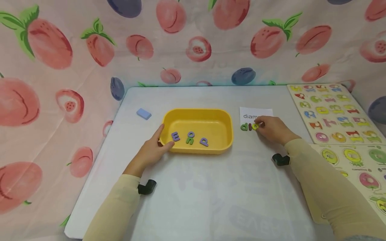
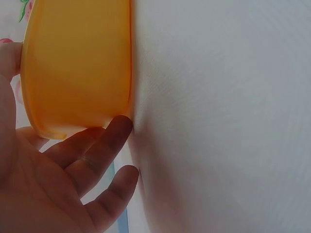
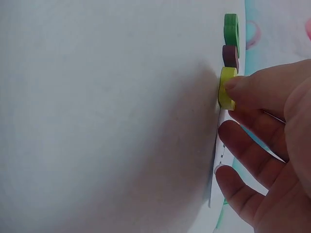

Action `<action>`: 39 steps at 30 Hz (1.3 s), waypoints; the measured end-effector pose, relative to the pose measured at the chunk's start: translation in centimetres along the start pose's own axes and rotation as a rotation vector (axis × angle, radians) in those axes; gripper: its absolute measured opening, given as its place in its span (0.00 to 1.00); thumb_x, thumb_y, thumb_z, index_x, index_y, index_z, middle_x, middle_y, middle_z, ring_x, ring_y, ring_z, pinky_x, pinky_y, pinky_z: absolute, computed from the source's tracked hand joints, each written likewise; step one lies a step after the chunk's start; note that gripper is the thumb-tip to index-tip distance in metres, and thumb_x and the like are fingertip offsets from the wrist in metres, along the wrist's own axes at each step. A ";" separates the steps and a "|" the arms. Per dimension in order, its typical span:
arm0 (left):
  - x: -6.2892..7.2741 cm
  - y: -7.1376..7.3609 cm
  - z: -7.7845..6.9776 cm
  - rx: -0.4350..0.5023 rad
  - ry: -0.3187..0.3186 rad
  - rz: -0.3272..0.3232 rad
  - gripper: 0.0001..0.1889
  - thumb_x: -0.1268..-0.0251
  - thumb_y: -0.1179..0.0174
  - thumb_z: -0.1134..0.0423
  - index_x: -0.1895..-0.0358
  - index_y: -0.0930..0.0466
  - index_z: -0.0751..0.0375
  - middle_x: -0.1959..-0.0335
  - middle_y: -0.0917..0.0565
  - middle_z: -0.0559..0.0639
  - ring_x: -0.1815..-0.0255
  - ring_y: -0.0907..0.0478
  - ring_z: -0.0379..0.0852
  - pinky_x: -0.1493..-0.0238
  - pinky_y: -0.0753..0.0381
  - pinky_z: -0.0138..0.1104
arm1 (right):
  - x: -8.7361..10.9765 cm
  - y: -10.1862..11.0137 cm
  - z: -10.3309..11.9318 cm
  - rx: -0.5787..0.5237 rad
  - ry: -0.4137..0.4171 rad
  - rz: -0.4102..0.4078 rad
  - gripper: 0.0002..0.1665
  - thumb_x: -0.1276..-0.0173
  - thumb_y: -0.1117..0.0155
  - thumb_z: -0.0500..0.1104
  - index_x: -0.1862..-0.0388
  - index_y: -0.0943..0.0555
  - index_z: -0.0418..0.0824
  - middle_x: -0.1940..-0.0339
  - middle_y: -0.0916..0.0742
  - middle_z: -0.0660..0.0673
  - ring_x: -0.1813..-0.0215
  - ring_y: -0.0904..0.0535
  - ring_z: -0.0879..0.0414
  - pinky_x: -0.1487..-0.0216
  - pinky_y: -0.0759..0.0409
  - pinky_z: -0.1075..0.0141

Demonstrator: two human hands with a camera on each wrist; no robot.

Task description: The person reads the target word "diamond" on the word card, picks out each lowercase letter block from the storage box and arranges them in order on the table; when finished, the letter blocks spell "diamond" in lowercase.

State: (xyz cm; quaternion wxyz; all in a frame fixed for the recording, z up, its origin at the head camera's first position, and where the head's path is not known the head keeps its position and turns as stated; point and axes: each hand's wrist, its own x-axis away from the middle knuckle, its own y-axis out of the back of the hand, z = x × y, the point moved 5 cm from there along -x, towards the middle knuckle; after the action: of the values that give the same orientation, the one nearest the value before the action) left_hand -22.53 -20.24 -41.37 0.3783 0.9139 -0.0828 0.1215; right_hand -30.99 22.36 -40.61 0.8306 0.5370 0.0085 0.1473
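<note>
A yellow tray (image 1: 197, 152) stands near the middle of the white table. My left hand (image 1: 152, 149) grips its left front corner, thumb on the rim and other fingers along the side; in the left wrist view some fingertips (image 2: 121, 124) reach the tray's lower edge (image 2: 77, 58). Inside lie a purple m (image 1: 175, 136), a purple o (image 1: 191, 134), a green n (image 1: 190, 141) and a purple p (image 1: 204, 142). My right hand (image 1: 275, 129) pinches a yellow letter (image 3: 226, 90), beside a dark red i (image 1: 250, 127) and a green d (image 1: 244, 127) at the lower edge of a printed card (image 1: 256, 112).
Part of the card's word is hidden behind the right hand; "diam" shows. A blue block (image 1: 144, 113) lies left of the tray. At the right are an alphabet puzzle board (image 1: 304, 125) and a fruit puzzle board (image 1: 334, 174), the latter partly under the right forearm.
</note>
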 end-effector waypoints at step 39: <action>0.0 -0.1 0.2 0.027 0.006 0.006 0.49 0.34 0.43 0.34 0.18 0.65 0.32 0.22 0.42 0.57 0.28 0.37 0.59 0.29 0.40 0.56 | 0.2 -0.8 15.8 -0.008 0.362 0.015 0.24 0.28 0.36 0.41 0.36 0.22 0.34 0.40 0.18 0.36 0.40 0.23 0.41 0.35 0.28 0.48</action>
State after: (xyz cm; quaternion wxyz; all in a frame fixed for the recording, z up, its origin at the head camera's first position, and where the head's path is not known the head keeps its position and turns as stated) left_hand -22.46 -20.32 -41.54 0.3660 0.9183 -0.0827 0.1262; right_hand -27.88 8.03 -34.60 0.8166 0.4983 0.1531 0.2479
